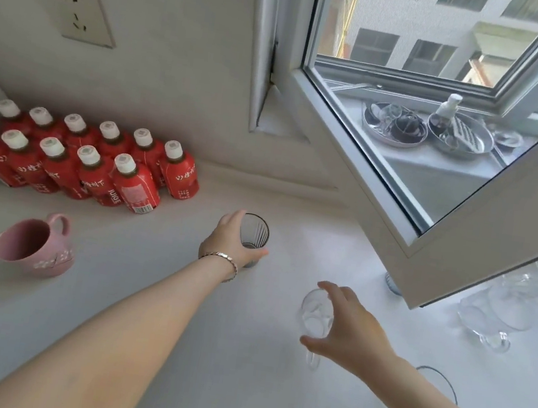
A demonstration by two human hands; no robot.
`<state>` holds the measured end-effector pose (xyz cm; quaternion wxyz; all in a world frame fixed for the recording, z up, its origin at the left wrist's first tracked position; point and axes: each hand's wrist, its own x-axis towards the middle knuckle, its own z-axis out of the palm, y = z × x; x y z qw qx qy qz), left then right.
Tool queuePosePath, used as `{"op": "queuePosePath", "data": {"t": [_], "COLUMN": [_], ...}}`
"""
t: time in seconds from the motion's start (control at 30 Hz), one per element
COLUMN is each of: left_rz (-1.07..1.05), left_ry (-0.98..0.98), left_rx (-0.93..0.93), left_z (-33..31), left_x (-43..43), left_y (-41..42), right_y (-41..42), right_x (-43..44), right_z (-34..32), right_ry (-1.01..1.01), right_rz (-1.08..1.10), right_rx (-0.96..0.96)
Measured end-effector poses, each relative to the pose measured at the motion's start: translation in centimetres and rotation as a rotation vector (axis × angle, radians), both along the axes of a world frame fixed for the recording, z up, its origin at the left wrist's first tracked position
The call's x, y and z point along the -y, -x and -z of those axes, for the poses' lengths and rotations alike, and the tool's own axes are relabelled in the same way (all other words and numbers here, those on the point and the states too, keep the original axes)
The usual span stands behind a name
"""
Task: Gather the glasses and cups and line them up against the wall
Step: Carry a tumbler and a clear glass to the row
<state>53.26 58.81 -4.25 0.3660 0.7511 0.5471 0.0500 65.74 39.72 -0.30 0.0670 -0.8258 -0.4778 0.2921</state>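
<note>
My left hand (233,242) is wrapped around a dark smoked glass (255,233) standing upright on the white counter (145,290), a short way out from the wall. My right hand (345,328) curls around a clear glass (314,314) nearer to me, thumb below and fingers over its top. A pink mug (33,245) with a handle stands alone at the left. Several clear glasses (505,306) are clustered at the right under the window sash. Another dark-rimmed glass (439,383) shows partly behind my right forearm.
Several red bottles (93,165) with white caps fill the back left corner against the wall. An open window sash (463,238) juts over the counter at the right. A wall socket (74,7) sits above the bottles. Metal dishes (426,129) lie on the outer sill.
</note>
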Motion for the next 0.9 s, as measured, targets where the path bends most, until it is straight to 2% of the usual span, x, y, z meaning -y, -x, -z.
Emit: {"op": "queuePosePath", "data": {"t": [0.23,0.43,0.67,0.9], "left_rz": [-0.069,-0.180,-0.525,-0.873], "left_ry": [-0.083,-0.110,-0.178,-0.201], "left_rx": [0.014,0.076,0.078,0.028], "left_z": [-1.6,-4.8,-7.0,-8.1], "left_x": [5.3,13.8,28.7,47.2], "left_y": [4.1,11.2,18.7,24.0], "right_y": [0.2,2.2,7.2,15.4], "right_x": [1.0,2.7,8.1,17.1], "right_z": [-0.6,-2.6,-4.4,-5.6], "right_ry": [0.013,-0.045,-0.110,-0.137], "right_rz": [-0.084,-0.265,-0.569,-0.988], "right_rx": [0.022,0.051,0.009,0.016]}}
